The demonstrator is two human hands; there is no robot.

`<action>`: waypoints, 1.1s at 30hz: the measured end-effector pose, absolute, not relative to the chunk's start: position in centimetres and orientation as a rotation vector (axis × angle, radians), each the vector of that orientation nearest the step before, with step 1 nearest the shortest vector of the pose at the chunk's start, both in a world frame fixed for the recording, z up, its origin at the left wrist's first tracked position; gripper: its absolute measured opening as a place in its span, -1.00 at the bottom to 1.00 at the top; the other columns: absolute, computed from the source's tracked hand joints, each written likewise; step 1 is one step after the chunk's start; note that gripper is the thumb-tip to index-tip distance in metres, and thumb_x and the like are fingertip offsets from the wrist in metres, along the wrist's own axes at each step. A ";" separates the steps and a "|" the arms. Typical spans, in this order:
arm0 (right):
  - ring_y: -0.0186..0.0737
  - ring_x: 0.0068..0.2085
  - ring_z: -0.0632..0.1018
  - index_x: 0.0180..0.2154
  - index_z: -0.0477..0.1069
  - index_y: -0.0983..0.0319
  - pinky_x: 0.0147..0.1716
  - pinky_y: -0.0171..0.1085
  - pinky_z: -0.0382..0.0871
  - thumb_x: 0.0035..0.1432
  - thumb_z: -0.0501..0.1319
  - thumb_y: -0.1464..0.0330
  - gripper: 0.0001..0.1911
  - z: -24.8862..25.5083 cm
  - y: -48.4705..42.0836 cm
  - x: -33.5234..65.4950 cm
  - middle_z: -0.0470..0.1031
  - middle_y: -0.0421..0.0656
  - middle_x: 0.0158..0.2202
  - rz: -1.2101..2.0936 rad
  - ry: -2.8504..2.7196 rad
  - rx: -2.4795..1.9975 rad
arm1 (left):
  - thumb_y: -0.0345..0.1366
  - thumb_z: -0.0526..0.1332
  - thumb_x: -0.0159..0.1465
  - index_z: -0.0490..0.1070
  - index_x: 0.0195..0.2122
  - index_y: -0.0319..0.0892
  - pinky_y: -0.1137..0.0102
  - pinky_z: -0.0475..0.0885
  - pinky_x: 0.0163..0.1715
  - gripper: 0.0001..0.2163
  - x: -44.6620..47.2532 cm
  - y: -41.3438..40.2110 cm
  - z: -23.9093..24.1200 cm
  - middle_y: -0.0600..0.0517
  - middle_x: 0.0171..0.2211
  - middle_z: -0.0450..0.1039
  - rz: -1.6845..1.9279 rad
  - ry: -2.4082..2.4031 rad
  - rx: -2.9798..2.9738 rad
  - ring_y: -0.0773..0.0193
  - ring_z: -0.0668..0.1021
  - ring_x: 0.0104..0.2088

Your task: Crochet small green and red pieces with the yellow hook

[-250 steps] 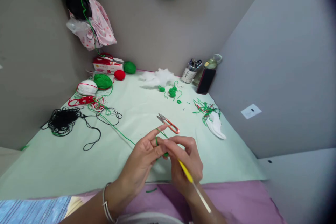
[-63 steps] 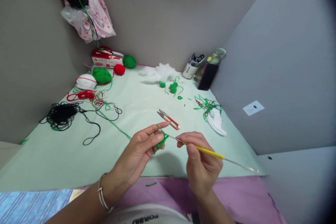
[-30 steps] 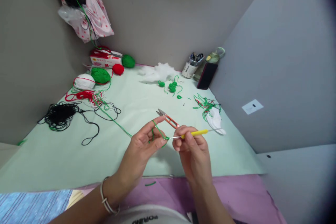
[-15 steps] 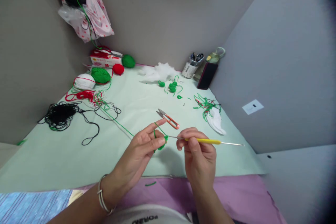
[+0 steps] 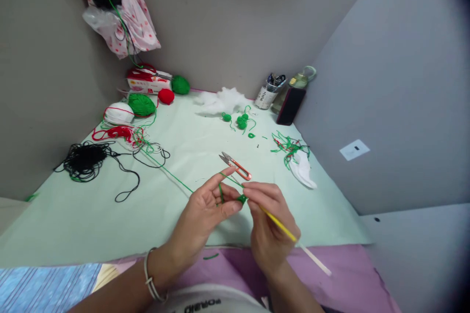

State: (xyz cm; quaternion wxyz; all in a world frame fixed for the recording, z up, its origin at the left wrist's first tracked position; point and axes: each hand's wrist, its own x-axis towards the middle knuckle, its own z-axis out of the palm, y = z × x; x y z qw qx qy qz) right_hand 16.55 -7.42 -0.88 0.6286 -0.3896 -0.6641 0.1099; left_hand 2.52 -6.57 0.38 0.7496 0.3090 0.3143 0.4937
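My left hand (image 5: 209, 205) pinches a small green crochet piece (image 5: 241, 199) between thumb and fingers. Green yarn (image 5: 172, 176) runs from the tangle at the left, round its fingers and over the raised index finger. My right hand (image 5: 273, 222) is closed on a crochet hook with a yellow handle (image 5: 281, 225), its back end pointing down to the right. The right fingertips sit against the green piece and hide the hook's tip. Just beyond the hands lie orange thread snips (image 5: 237, 166) with their blades apart.
Yarn balls in white (image 5: 118, 113), green (image 5: 141, 104) and red (image 5: 166, 96) sit back left, near a black yarn heap (image 5: 86, 160). White stuffing (image 5: 223, 101) and small green crocheted pieces (image 5: 242, 121) lie at the back. A phone (image 5: 291, 106), pen cup (image 5: 266, 97) and yarn scraps (image 5: 288, 145) are on the right.
My right hand has turned, swinging the hook's back end from level to down and right. Its fingertips have come in to the green piece. The left hand has shifted slightly right.
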 end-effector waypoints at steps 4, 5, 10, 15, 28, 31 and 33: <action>-0.20 -0.25 0.61 -0.17 0.67 0.06 -0.25 -0.21 0.54 0.39 0.27 0.37 -0.82 -0.4 -6.6 17.1 0.65 -0.14 -0.27 0.761 -1.264 -0.851 | -0.37 0.52 0.18 0.55 0.20 0.02 0.39 0.37 -0.02 -0.46 1.8 -6.4 0.9 0.11 -0.29 0.51 1.082 0.698 0.673 0.32 0.51 -0.18; -0.22 -0.30 0.59 -0.20 0.67 0.08 -0.29 -0.23 0.53 0.38 0.29 0.32 -0.84 -0.2 -6.4 17.2 0.65 -0.15 -0.29 0.860 -1.195 -0.834 | -0.36 0.52 0.17 0.57 0.18 0.02 0.38 0.37 -0.01 -0.48 1.7 -6.3 1.0 0.11 -0.29 0.50 1.084 0.705 0.679 0.31 0.51 -0.17; -0.30 -0.46 0.53 -0.31 0.64 0.17 -0.42 -0.29 0.50 0.33 0.35 0.20 -0.79 0.7 -6.0 17.4 0.63 -0.15 -0.38 1.139 -1.018 -0.794 | -0.32 0.52 0.17 0.60 0.13 0.00 0.36 0.36 -0.08 -0.52 1.3 -6.2 1.2 0.10 -0.31 0.47 1.075 0.745 0.719 0.29 0.48 -0.22; -0.31 -0.47 0.53 -0.32 0.60 0.19 -0.42 -0.29 0.49 0.35 0.31 0.19 -0.75 0.9 -6.1 17.6 0.63 -0.15 -0.39 1.161 -1.024 -0.807 | -0.31 0.47 0.23 0.60 0.15 0.03 0.36 0.34 -0.07 -0.56 0.9 -6.2 1.1 0.10 -0.30 0.45 1.065 0.766 0.783 0.28 0.45 -0.22; -0.20 -0.28 0.57 -0.20 0.61 0.14 -0.26 -0.18 0.46 0.48 0.18 0.29 -0.76 0.5 -7.2 17.8 0.64 -0.13 -0.29 0.883 -1.316 -0.841 | -0.36 0.44 0.18 0.60 0.13 -0.06 0.31 0.39 -0.12 -0.54 1.0 -6.3 1.6 0.08 -0.34 0.45 1.128 0.922 0.932 0.24 0.47 -0.27; -0.20 -0.28 0.58 -0.19 0.60 0.12 -0.27 -0.17 0.46 0.49 0.15 0.31 -0.75 0.5 -7.2 17.9 0.64 -0.14 -0.28 0.857 -1.344 -0.833 | -0.38 0.42 0.19 0.61 0.11 -0.03 0.30 0.39 -0.10 -0.57 1.0 -6.4 1.6 0.07 -0.33 0.47 1.155 0.967 0.989 0.23 0.48 -0.25; -0.19 -0.28 0.58 -0.18 0.60 0.11 -0.28 -0.17 0.47 0.49 0.14 0.34 -0.75 0.6 -7.3 18.0 0.64 -0.14 -0.27 0.813 -1.385 -0.843 | -0.38 0.41 0.20 0.61 0.10 -0.02 0.31 0.39 -0.09 -0.58 1.0 -6.5 1.4 0.08 -0.33 0.48 1.168 0.990 1.020 0.23 0.49 -0.24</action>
